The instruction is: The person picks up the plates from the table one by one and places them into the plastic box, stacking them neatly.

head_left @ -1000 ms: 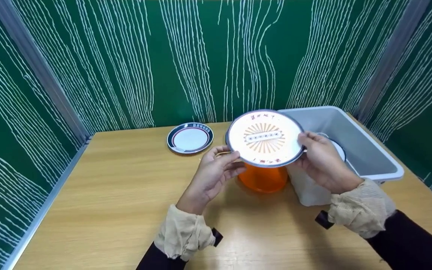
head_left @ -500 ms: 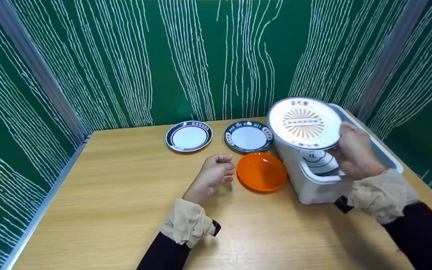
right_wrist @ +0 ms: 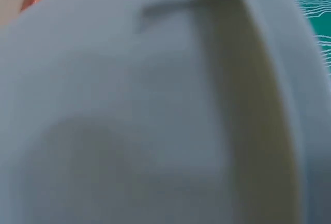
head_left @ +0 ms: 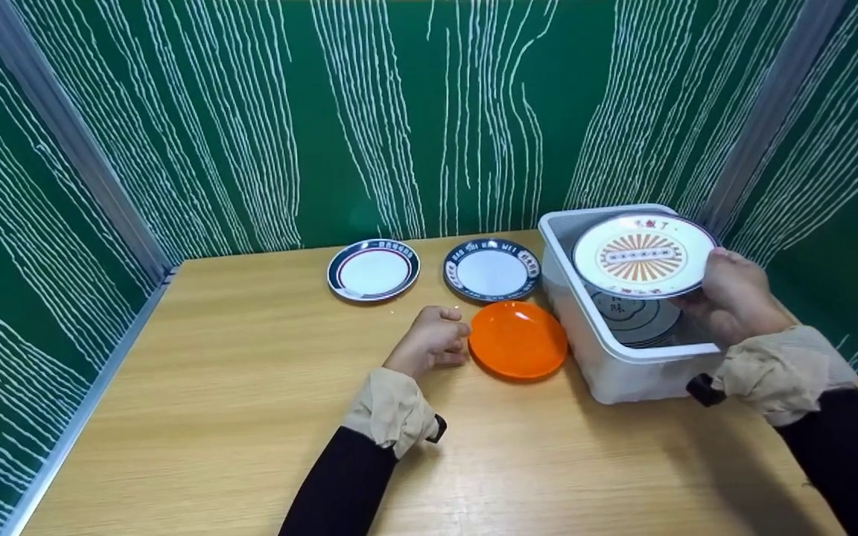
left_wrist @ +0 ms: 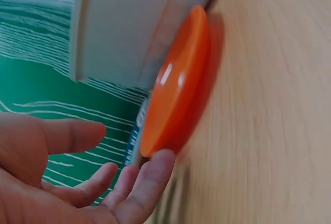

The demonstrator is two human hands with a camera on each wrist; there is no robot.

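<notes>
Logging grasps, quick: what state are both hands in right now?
Left hand: open, holding nothing, beside the orange plate.
Right hand: holding the white sunburst plate over the bin.

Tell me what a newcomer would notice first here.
Most likely the glossy, round orange plate on the pale wooden table, beside the white, rectangular plastic bin. Next, the round white plate with an orange sunburst that the right hand holds over the bin. Behind them stands a dark green wall streaked with wavy white lines.

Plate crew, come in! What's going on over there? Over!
Right grip holds sunburst plate over white bin. Left grip empty, beside orange plate. Possibly in the way: dishware inside bin.
</notes>
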